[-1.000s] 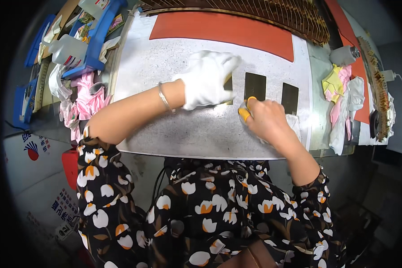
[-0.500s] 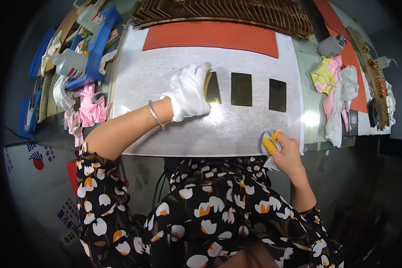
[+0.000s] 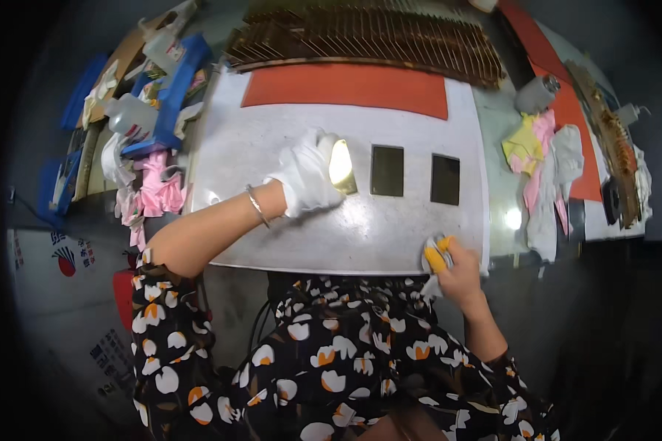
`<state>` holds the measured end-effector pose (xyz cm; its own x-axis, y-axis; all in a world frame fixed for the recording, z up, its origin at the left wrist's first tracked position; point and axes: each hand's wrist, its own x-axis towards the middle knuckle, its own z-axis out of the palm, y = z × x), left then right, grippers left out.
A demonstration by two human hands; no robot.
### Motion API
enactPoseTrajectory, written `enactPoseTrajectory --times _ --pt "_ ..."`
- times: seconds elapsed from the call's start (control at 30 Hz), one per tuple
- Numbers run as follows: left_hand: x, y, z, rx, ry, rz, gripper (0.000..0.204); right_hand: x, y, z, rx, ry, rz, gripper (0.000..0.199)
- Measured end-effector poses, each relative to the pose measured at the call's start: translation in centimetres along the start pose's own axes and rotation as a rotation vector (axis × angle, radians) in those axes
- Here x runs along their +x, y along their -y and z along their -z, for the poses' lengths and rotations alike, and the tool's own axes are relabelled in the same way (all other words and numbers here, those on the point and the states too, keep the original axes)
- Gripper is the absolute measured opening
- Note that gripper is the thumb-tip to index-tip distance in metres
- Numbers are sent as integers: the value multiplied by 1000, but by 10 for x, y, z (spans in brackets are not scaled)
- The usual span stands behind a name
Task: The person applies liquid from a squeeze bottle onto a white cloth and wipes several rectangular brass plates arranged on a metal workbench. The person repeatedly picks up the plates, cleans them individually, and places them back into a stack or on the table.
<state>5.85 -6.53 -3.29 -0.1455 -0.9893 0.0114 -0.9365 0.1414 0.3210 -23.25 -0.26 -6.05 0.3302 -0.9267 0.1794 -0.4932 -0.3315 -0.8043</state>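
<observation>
The white-gloved left hand grasps one shiny dark rectangular plate; the right hand clenches a crumpled whitish cloth. A loose grip could drop the plate.

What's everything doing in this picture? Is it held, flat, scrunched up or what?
Left hand: white-gloved, closed on the shiny plate
Shiny plate: glinting, partly covered
Right hand: closed around the white cloth
White cloth: bunched up
Middle plate: lying flat
Right plate: lying flat
Orange mat: spread flat
Pink bundle: crumpled
Brown rack: lined with thin pieces
</observation>
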Motion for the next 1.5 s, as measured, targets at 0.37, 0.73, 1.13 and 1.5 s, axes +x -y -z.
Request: enactPoseTrajectory --times 0.37,0.73,1.13,1.5 --pt "59 68 105 382 -206 8 90 -23 -24 -2 49 -209 94 16" --pt "192 86 117 445 174 -9 101 -22 -13 -3 69 -307 -107 21" --pt "55 2 40 -11 -40 -294 94 -20 -25 -1 25 -240 52 13" --pt "52 -63 4 74 277 -42 57 -17 -19 -1 144 -213 104 12"
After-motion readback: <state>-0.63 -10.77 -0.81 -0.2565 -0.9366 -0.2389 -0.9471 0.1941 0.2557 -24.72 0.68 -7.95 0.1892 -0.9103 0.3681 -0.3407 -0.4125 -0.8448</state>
